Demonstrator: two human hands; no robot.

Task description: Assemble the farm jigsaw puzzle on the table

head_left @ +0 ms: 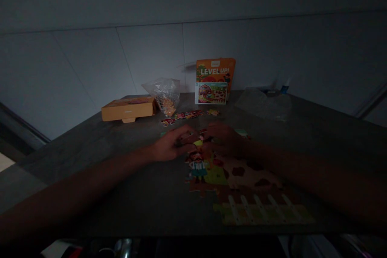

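A partly assembled jigsaw puzzle (238,173) lies on the dark table in front of me, showing a spotted cow, a white fence and a farmer figure. My left hand (171,144) reaches to its far left part, fingers bent and thumb opposed around a puzzle piece (198,143). Opposite it, my right hand (223,139) curls over the puzzle's upper part, its fingertips closed on a piece there. The fingers hide much of what they touch, and the light is dim.
Loose puzzle pieces (189,115) lie beyond my hands. Behind them are a plastic bag of pieces (167,102), an orange box (128,109), a picture card (211,93) leaning on an orange package (215,70), a clear plastic bag (264,105) and a small blue bottle (284,87).
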